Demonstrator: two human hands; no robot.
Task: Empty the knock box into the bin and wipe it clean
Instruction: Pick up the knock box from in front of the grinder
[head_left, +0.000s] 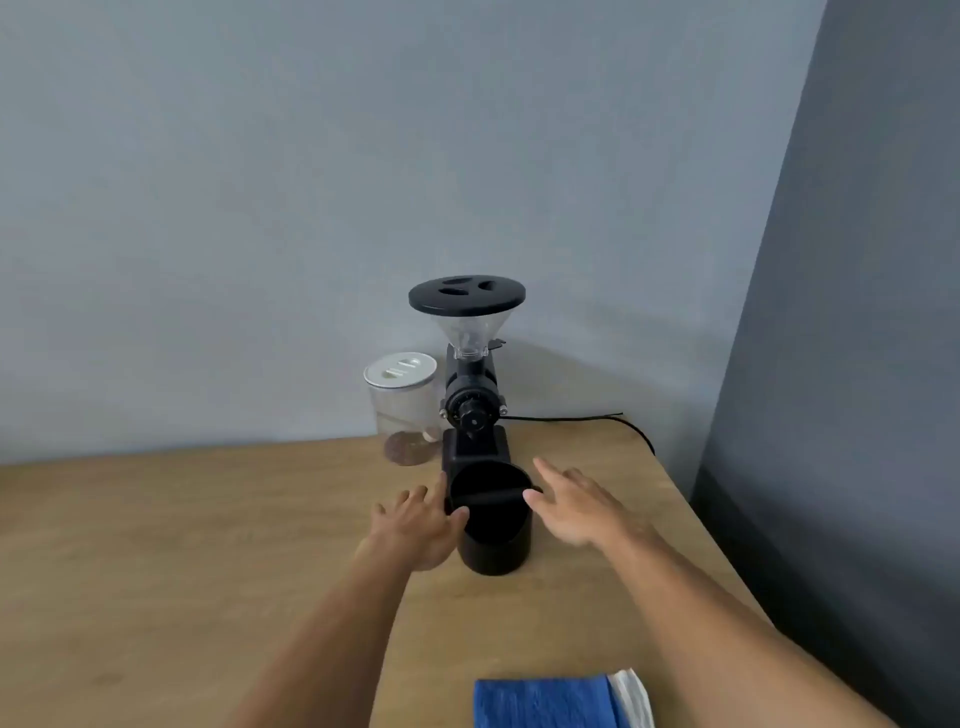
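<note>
The task is at its very start. The knock box (491, 525), a black round tub with a bar across its mouth, stands upright on the wooden worktop (208, 545) toward the far right corner, just in front of the black coffee grinder (470, 395). The left hand (418, 525) rests against the tub's left side, thumb at the rim and fingers spread, not yet closed round it. The right hand (574, 506) is open with fingers apart, its fingertips at the right end of the bar; whether it touches cannot be told. The tub's inside is too dark to show any grounds. No bin is in view, so emptying is judged still to come, and lifting comes first. A folded blue cloth (545, 701) lies at the near edge of the worktop with something white (631, 693) beside it, untouched, so wiping is also left. A clear jar (402, 410) with a white lid stands left of the grinder.
</note>
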